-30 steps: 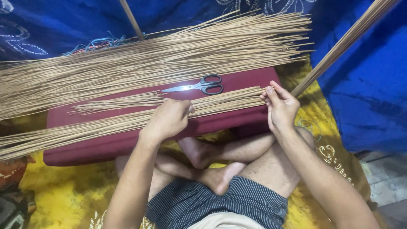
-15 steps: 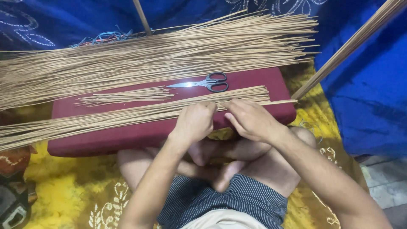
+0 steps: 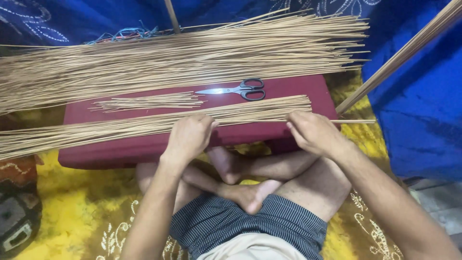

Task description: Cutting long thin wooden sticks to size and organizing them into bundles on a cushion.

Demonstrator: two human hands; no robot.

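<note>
While sitting cross-legged behind the maroon cushion (image 3: 288,132), working the near bundle of thin sticks (image 3: 144,126). Bundle lying across cushion's front edge, long axis running 9 to 3 o'clock, tail overhanging far toward 9. Left hand (image 3: 188,137) curling over bundle mid-length, fingers closing on sticks. Right hand (image 3: 313,132) pinching a single stick (image 3: 356,121) at bundle's 3 o'clock end, stick jutting past toward 3. Scissors (image 3: 240,89) lying at 12 o'clock, untouched; larger stick pile (image 3: 192,60) beyond them.
</note>
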